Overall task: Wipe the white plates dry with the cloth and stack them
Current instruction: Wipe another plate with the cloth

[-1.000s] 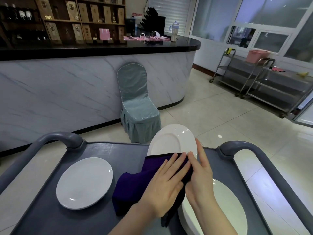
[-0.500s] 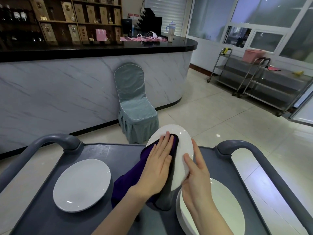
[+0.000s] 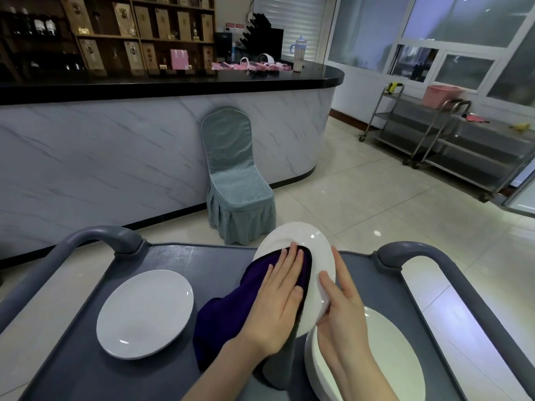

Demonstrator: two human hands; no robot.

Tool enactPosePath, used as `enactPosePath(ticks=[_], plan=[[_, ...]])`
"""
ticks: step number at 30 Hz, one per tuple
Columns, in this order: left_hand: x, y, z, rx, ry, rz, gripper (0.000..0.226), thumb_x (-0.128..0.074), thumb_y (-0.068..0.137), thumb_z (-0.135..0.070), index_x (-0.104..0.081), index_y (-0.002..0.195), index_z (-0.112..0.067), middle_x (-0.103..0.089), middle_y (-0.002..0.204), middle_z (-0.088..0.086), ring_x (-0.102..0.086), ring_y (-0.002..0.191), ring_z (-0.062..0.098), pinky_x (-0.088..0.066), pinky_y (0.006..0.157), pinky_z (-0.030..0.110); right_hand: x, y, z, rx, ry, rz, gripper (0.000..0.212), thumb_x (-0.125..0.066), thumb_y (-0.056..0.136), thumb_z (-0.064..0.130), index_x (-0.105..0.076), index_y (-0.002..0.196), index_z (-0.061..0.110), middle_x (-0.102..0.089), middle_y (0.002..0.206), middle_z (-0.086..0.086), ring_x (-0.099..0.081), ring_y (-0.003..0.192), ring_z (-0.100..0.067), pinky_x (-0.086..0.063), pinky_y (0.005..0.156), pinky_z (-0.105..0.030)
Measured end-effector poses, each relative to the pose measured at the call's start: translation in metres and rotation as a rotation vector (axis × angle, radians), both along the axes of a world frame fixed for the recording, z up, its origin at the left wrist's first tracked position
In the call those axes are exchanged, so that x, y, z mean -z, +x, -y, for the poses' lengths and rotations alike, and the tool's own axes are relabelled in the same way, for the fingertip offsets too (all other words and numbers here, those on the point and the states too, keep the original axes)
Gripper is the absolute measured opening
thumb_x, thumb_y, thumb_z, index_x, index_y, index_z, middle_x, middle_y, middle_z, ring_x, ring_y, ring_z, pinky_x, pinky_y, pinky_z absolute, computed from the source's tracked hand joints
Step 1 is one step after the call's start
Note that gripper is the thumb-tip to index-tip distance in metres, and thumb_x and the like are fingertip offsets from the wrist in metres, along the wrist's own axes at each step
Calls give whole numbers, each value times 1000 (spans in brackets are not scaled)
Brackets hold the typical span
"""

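1. Pressing flat on the purple cloth (image 3: 228,314), the left hand (image 3: 278,308) is now lying over the middle of the tilted plate (image 3: 318,250). A second ago it was working down at that plate's near edge. Its fingers are lying straight and close together.
2. The right hand (image 3: 344,314) is keeping its hold on the tilted plate's right rim, the thumb pinching the front face against fingers running along the back edge.
3. The tilted plate is leaning away from the person, hardly shifted since half a second ago. Its near edge is hiding behind the hands, so contact with the stack of plates (image 3: 390,357) just below it cannot be told.
4. The cloth is trailing down to the left of the tilted plate, covering that plate's lower left part.
5. A single plate (image 3: 144,314) is lying flat well to the left of the tilted plate, apart from the cloth.
6. A grey cart (image 3: 202,261) is carrying everything beneath the tilted plate, its curved handles (image 3: 95,235) rising on either side.
7. Beyond the tilted plate a covered chair (image 3: 237,180) is standing against a marble-patterned counter (image 3: 115,146), with shelves (image 3: 139,33) of boxes and bottles behind it.
8. Far to the right of the tilted plate, steel trolleys (image 3: 451,140) are standing on a pale tiled floor (image 3: 362,204), one bearing a pink basin (image 3: 441,95).
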State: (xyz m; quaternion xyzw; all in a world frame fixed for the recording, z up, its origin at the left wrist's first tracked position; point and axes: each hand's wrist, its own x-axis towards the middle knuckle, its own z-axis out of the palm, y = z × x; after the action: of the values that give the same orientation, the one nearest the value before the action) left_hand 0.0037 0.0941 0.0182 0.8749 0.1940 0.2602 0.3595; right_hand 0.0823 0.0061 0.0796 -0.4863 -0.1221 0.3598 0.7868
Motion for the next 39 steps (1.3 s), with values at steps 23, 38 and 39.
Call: enactPosePath(ticks=[23,38,39], plan=[[35,-37,-36,-100,-440,-114,59,-42,105,-27,-9,153,-41,-9,162,-19,-8,148,-3,-13,124,32,9,-5,-2,33,-100,325,43,-56,99,8,-60,125,42,-74,108,22,-71,97,-4,-56,72,-17],[-18,-133,-77,-582,-1162,414,26,-62,95,-22,-58,119,-14,-69,103,20,-73,84,34,-61,67,43,38,-60,-38,-533,-204,1426,52,-54,98,16,-47,137,50,-55,135,32,-50,125,12,-37,110,-16],[-12,-140,-79,-606,-1175,422,27,-62,94,-18,-58,120,-12,-69,104,20,-73,85,35,-61,69,44,41,-63,-43,-574,-193,1493,50,-54,99,17,-48,139,46,-55,138,27,-48,129,9,-33,113,-18]])
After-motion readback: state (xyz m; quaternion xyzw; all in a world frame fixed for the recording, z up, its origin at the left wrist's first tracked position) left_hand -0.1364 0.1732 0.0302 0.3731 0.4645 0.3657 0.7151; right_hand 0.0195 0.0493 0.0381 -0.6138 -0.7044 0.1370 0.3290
